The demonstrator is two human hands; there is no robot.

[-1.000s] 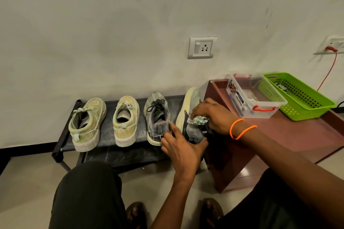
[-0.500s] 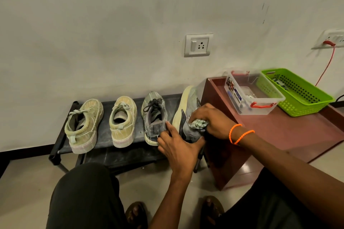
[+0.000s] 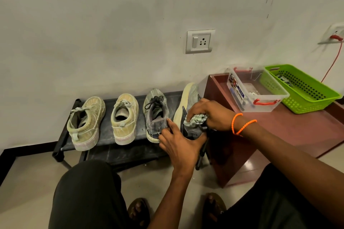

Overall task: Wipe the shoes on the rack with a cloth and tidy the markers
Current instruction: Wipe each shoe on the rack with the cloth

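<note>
Black metal shoe rack (image 3: 130,140) sits low against a plain off-white wall (image 3: 111,24), four shoes lined up on it. Far-right grey shoe (image 3: 188,98) is tipped on its side; the left hand (image 3: 179,144) clasps its heel while the right hand (image 3: 208,115) grips a bunched cloth (image 3: 195,120) pressed onto it. Next to the rack there's a reddish-brown wooden table (image 3: 297,135) with a clear plastic box (image 3: 260,106) and a green basket (image 3: 307,102); can't make out markers for sure. Beige tiled floor (image 3: 28,182), wall socket (image 3: 200,41) above.
</note>
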